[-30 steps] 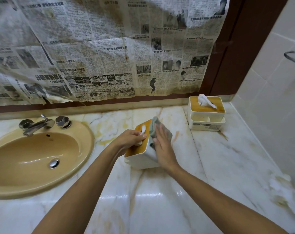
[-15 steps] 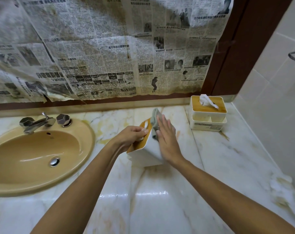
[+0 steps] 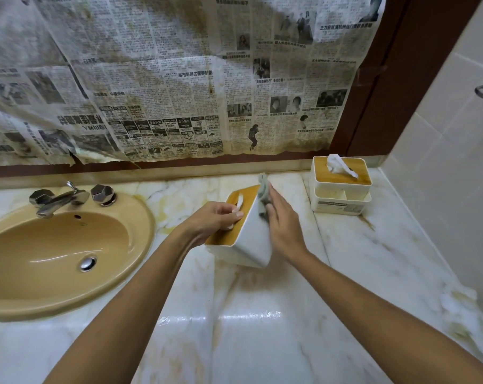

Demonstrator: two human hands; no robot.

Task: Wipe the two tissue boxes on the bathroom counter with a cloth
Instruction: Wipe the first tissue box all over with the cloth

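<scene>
White plastic tissue box (image 3: pixel 252 241), tilted: left hand (image 3: pixel 211 221) grips its wooden lid, flat right hand (image 3: pixel 284 228) presses grey cloth (image 3: pixel 263 188) against its side.

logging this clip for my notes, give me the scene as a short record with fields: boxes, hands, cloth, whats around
setting: marble counter, sink and faucet at left, newspaper on the wall behind
near tissue box: tipped, wooden lid facing left
left hand: grips the near tissue box at its lid
right hand: fingers straight, presses the cloth on the box's white side
cloth: grey-green, bunched, pokes above the box's top edge
far tissue box: upright at back right, tissue sticking out, untouched
</scene>
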